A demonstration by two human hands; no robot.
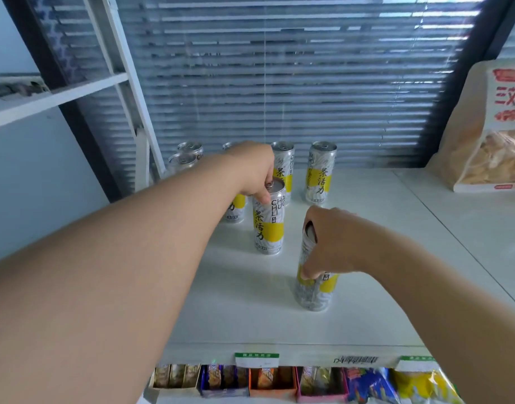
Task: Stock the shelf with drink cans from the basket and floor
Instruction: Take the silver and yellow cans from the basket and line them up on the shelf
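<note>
While both arms reach over the white shelf [381, 217], starting from the left: 2 corner cans [183, 162] sit at the back, just beside a white frame [125, 91]. Then the left hand [256, 173] sits on top of the middle can [269, 225], fingers curled down over the rim and pinching it. That one stands upright mid-shelf. A hidden can [236, 209] peeks out right behind the left wrist, mostly covered. 2 back-row cans [320, 173] stand upright by the blinds [308, 83]. Further right and closer to the edge, the right hand [329, 240] is wrapped round the upper part of the front can [316, 290], which is upright on the shelf too. Far right there's a big snack bag [489, 126] leaning back. Under the shelf lip you can see a price tag [256, 359] and snack boxes [272, 380].
</note>
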